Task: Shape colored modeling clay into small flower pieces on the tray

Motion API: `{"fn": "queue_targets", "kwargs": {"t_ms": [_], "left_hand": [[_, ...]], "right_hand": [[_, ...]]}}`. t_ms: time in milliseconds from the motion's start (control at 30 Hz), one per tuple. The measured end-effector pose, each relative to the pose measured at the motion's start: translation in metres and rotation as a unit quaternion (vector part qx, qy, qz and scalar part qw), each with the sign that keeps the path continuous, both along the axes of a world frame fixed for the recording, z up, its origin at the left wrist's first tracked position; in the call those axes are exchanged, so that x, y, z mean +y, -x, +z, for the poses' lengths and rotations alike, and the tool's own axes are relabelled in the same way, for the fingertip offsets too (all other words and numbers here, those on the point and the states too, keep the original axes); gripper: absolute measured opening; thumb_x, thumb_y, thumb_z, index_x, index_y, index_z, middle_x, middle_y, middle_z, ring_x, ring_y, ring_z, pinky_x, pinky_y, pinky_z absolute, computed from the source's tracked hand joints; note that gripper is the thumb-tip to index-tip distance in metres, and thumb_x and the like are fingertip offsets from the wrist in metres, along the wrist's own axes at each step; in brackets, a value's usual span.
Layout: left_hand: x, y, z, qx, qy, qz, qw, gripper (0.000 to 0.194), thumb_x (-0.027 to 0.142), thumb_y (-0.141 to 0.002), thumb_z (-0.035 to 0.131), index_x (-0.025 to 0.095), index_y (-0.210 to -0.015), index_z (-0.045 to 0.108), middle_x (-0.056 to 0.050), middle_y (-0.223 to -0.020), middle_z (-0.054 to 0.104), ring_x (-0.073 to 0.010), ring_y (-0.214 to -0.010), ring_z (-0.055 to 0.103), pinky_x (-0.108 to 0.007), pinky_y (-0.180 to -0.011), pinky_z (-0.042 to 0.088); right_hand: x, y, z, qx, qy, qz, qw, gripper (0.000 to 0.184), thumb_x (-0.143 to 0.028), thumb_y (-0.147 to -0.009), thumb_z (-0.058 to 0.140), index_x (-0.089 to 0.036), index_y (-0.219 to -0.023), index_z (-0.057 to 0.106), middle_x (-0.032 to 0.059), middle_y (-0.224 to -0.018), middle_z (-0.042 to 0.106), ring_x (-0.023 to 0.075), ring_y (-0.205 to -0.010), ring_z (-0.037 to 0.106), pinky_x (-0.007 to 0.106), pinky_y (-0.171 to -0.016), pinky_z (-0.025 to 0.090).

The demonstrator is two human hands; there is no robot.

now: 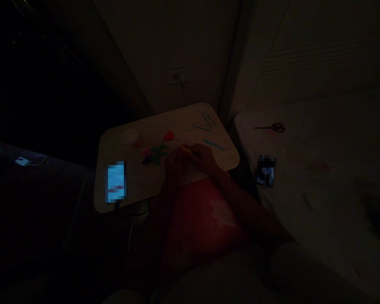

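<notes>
A bright rectangular screen [116,182] lies on a pale wood-grain table [141,183]; next, a branching green piece [159,154] and a rounded red lump [169,135]. Left hand [173,162] and right hand [204,154] meet over the table, fingers curled narrowly around a small orange piece [186,149]. Rightward: a slim blue tool [214,144], then scissors [274,127].

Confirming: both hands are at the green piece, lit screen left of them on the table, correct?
No: in the head view, the left hand and right hand meet at an orange piece; the green piece lies to their left. The rest about the lit screen holds.
</notes>
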State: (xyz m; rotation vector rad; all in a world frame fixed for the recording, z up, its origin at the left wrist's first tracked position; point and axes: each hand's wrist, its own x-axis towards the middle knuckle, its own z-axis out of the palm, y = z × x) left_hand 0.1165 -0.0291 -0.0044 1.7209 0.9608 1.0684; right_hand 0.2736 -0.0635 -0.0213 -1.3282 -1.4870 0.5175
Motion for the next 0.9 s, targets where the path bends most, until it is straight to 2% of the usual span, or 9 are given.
{"fn": "queue_targets", "kwargs": {"t_ms": [133, 267, 400, 600, 733, 900], "left_hand": [[-0.002, -0.001, 0.0, -0.018, 0.005, -0.044, 0.999, 0.046, 0.047, -0.093, 0.072, 0.02, -0.129, 0.071, -0.012, -0.133, 0.075, -0.027, -0.123, 0.072, -0.042, -0.109, 0.057], [-0.002, -0.002, -0.002, -0.035, 0.002, -0.05, 0.998, 0.048, 0.041, -0.084, 0.082, 0.02, -0.125, 0.068, -0.013, -0.132, 0.075, -0.0265, -0.12, 0.073, -0.042, -0.106, 0.059], [-0.002, -0.002, -0.001, -0.033, 0.003, -0.03, 0.999, 0.034, 0.037, -0.087, 0.078, 0.02, -0.116, 0.07, -0.011, -0.124, 0.078, -0.0252, -0.113, 0.075, -0.04, -0.102, 0.061], [0.002, 0.001, 0.0, -0.011, -0.04, -0.016, 0.999, 0.022, 0.031, -0.092, 0.071, 0.021, -0.111, 0.075, -0.008, -0.113, 0.08, -0.0229, -0.105, 0.075, -0.037, -0.096, 0.061], [0.003, 0.003, 0.003, -0.005, -0.068, -0.006, 0.998, 0.011, 0.026, -0.09, 0.072, 0.021, -0.098, 0.078, -0.007, -0.103, 0.08, -0.0221, -0.1, 0.074, -0.037, -0.095, 0.059], [0.0, 0.001, 0.007, -0.003, -0.095, -0.02, 0.995, 0.008, 0.026, -0.091, 0.072, 0.022, -0.093, 0.079, -0.006, -0.1, 0.078, -0.0217, -0.098, 0.073, -0.038, -0.095, 0.059]], "right_hand": [[0.0, 0.0, -0.001, 0.009, 0.019, -0.03, 0.999, 0.01, -0.026, -0.082, 0.075, -0.019, -0.09, 0.075, 0.0077, -0.095, 0.074, 0.0214, -0.087, 0.065, 0.034, -0.081, 0.049], [-0.002, 0.0, 0.001, 0.037, 0.051, -0.054, 0.997, 0.017, -0.027, -0.078, 0.078, -0.021, -0.089, 0.067, 0.0052, -0.09, 0.071, 0.02, -0.081, 0.062, 0.032, -0.076, 0.049], [-0.004, 0.002, 0.004, 0.062, 0.041, -0.054, 0.996, 0.022, -0.022, -0.072, 0.077, -0.022, -0.088, 0.062, 0.0035, -0.089, 0.07, 0.0195, -0.079, 0.062, 0.032, -0.073, 0.048], [-0.005, 0.004, 0.008, 0.113, 0.037, -0.053, 0.991, 0.029, -0.032, -0.074, 0.077, -0.022, -0.097, 0.063, 0.0046, -0.094, 0.072, 0.0207, -0.082, 0.064, 0.034, -0.074, 0.051], [-0.006, 0.004, 0.009, 0.109, 0.029, -0.044, 0.993, 0.027, -0.035, -0.076, 0.075, -0.023, -0.098, 0.063, 0.0044, -0.092, 0.072, 0.0206, -0.082, 0.065, 0.034, -0.074, 0.052], [-0.006, 0.004, 0.011, 0.093, 0.013, -0.042, 0.995, 0.024, -0.032, -0.077, 0.071, -0.022, -0.098, 0.064, 0.0062, -0.096, 0.073, 0.0215, -0.087, 0.067, 0.034, -0.077, 0.054]]}}
